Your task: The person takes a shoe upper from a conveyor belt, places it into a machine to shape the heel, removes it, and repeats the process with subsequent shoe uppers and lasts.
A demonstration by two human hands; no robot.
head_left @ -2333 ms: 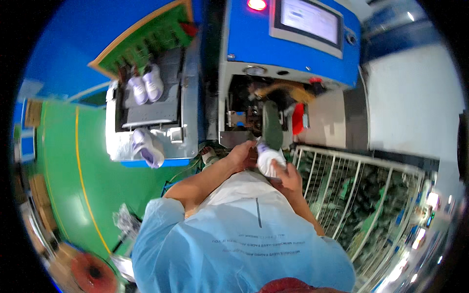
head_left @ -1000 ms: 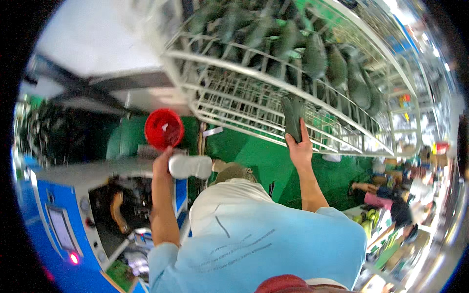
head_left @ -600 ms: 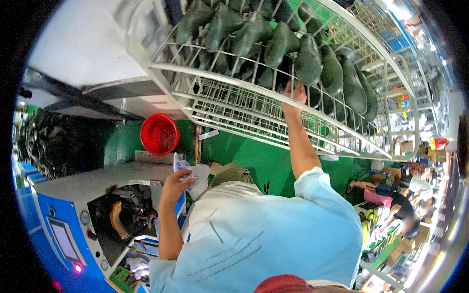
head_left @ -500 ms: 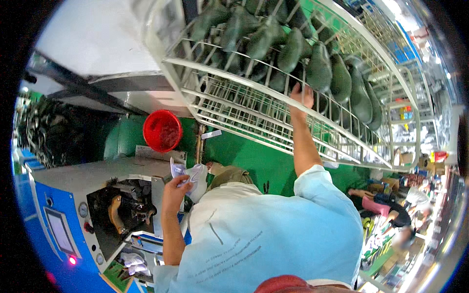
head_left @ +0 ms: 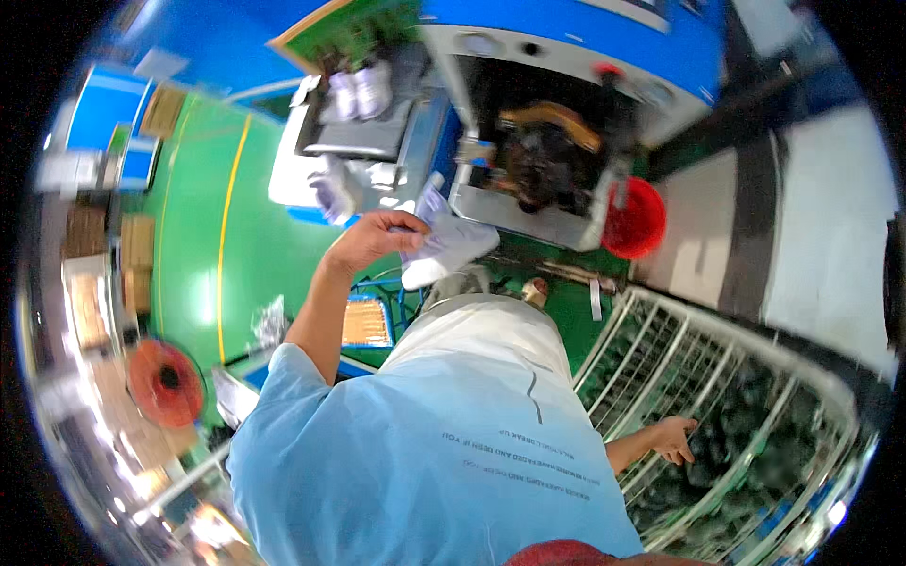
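From the head view, our left hand (head_left: 377,241) pinches a white shoe (head_left: 448,247) in front of the blue machine (head_left: 566,57). Our right hand (head_left: 675,439), fingers spread, reaches into the wire rack (head_left: 661,321) among dark shoe lasts (head_left: 746,443). We should grip one last firmly and lift it clear of the wires. A red bucket (head_left: 634,219) stands near the machine.
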